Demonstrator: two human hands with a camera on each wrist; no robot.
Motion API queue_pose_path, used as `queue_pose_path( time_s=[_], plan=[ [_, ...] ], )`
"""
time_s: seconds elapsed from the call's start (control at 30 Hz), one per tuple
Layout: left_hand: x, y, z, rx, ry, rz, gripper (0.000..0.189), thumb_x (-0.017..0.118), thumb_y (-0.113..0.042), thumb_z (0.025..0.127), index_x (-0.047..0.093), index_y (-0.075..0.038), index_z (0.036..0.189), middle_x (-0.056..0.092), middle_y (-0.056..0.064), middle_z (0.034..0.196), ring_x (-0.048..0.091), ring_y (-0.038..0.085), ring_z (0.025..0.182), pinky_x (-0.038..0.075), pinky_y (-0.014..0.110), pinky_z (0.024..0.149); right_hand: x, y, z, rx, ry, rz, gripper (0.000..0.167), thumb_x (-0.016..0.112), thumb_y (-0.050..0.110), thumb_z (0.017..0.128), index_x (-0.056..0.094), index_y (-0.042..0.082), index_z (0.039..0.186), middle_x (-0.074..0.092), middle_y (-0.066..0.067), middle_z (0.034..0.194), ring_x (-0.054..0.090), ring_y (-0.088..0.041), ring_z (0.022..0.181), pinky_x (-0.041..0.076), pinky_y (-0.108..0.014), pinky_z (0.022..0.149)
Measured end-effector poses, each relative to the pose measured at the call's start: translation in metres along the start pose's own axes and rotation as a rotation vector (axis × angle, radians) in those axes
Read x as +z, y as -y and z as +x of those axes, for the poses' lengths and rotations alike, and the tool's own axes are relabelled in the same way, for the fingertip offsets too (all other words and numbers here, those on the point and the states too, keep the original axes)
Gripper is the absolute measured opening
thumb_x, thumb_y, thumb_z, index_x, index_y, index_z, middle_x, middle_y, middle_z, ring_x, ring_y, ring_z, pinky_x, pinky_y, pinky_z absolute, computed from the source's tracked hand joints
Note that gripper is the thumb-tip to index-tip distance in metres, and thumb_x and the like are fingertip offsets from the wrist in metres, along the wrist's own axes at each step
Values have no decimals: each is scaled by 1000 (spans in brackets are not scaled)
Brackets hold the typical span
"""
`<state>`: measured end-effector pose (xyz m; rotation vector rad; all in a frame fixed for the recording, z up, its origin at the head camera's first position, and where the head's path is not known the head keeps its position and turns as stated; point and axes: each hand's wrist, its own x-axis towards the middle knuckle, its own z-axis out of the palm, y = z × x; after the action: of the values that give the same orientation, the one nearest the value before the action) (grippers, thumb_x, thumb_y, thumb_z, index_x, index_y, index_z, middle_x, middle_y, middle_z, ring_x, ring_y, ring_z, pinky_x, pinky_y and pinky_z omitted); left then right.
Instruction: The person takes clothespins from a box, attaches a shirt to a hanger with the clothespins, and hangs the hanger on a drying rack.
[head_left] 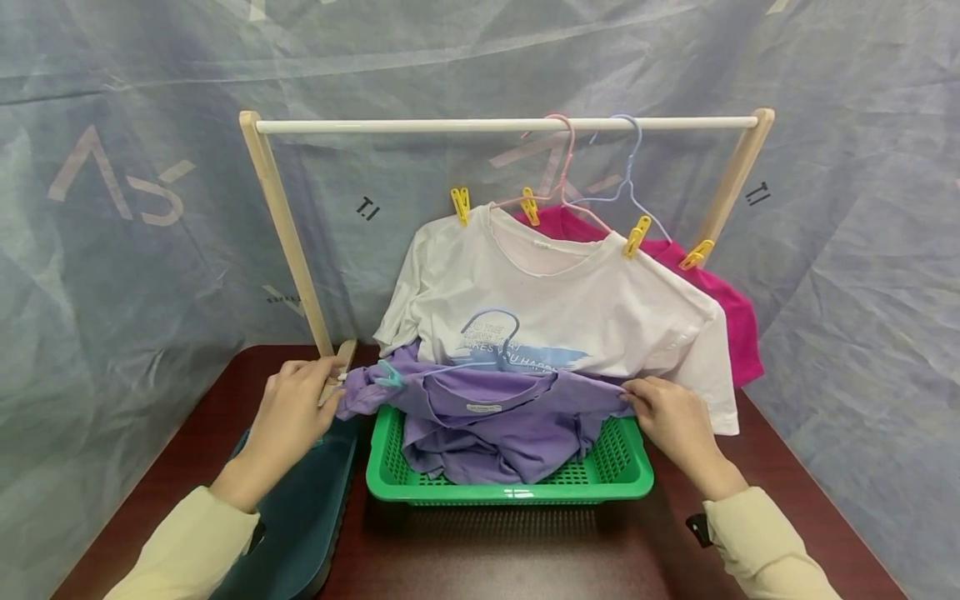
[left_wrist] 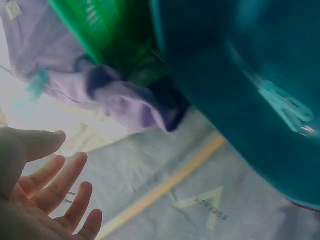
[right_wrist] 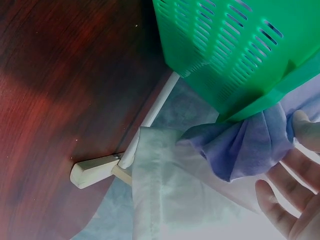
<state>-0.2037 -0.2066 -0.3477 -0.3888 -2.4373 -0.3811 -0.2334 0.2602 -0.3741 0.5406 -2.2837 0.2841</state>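
A purple T-shirt (head_left: 495, 433) lies bunched in a green basket (head_left: 517, 493), its neckline upward. The blue hanger (head_left: 491, 312) sits inside its neck with the hook sticking up. On the shoulder at the left is a teal clothespin (head_left: 390, 377). My right hand (head_left: 675, 421) pinches the shirt's other shoulder end between thumb and fingers. Beside the left sleeve is my left hand (head_left: 292, 400); the left wrist view shows its fingers (left_wrist: 70, 182) loosely spread and holding nothing, apart from the cloth.
A white drying rack (head_left: 420, 126) with wooden posts stands behind. From it hang a white shirt (head_left: 547, 300) and a magenta shirt (head_left: 738, 333), with yellow clothespins (head_left: 636, 237) on their shoulders. A dark teal tray (head_left: 307, 500) at left holds a teal clothespin (left_wrist: 287, 107).
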Motion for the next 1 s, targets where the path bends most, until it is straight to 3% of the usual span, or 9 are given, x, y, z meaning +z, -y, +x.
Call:
queue_pose_path(
  time_s=[0.17,0.43,0.67,0.8,1.0],
  plan=[
    [-2,13,-13,-43,23,47,26,69,-11,78,60,-5,102,67,12,90,52,36,89,39,50,71,1,0,0,-3,-19,-7,12,74,10,70,64,13,75,60,3,64,57,-18,53,41,-36,48],
    [0,32,-30,-123,117,108,23,66,-11,79,61,-1,100,67,17,88,54,41,83,42,52,66,3,-2,-1,-23,-47,-1,11,75,10,69,66,12,75,60,2,68,59,-19,57,43,-36,49],
    [14,46,-44,-169,297,159,25,69,-10,76,60,3,96,65,17,79,55,30,62,46,44,53,4,-4,0,-39,-60,-18,12,76,11,68,68,11,76,61,1,72,60,-19,62,45,-37,53],
    [23,52,-48,-193,401,196,25,70,-11,76,59,3,95,63,15,77,55,29,63,45,44,54,4,-3,0,-46,-52,-36,11,76,11,69,68,10,76,62,0,72,61,-21,66,45,-38,57],
    [34,56,-49,-192,479,261,27,68,-10,76,58,5,96,61,17,77,56,32,65,46,47,56,4,-3,-1,-63,-57,-43,10,75,10,69,68,9,77,62,-2,72,61,-21,69,41,-39,59]
  ],
)
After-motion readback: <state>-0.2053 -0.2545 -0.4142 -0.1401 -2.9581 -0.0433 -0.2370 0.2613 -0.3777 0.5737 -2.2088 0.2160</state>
